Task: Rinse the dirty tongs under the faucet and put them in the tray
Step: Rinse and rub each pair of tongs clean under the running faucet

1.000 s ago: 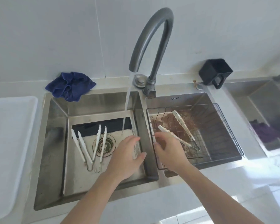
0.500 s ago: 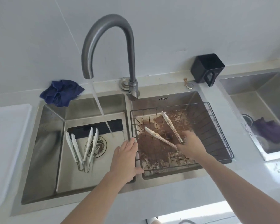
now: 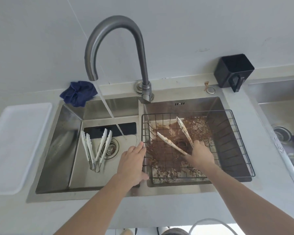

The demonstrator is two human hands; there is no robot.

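While water ran from the faucet (image 3: 115, 48), our right hand (image 3: 200, 154) gripped the dirty tongs (image 3: 175, 136) at 3 o'clock; our left hand (image 3: 133, 162) rested open; no writing was legible.

Counter (image 3: 159, 209) w/ dbl sink – white tray (image 3: 15, 146), blue cloth (image 3: 78, 93), black cup (image 3: 232, 72).

Water runs from the faucet (image 3: 115, 48) into the left basin (image 3: 61, 150), left of the sink's divider. The right hand (image 3: 199, 154) grips the hinge end of the dirty tongs (image 3: 173, 143) inside the wire basket (image 3: 236, 141), right of the divider, over brown grime. The left hand (image 3: 133, 164) rests on the divider, fingers straight, touching the basket's rim. Two white tongs (image 3: 96, 148) lie by the drain in the left basin. A white tray (image 3: 15, 146) sits further left.
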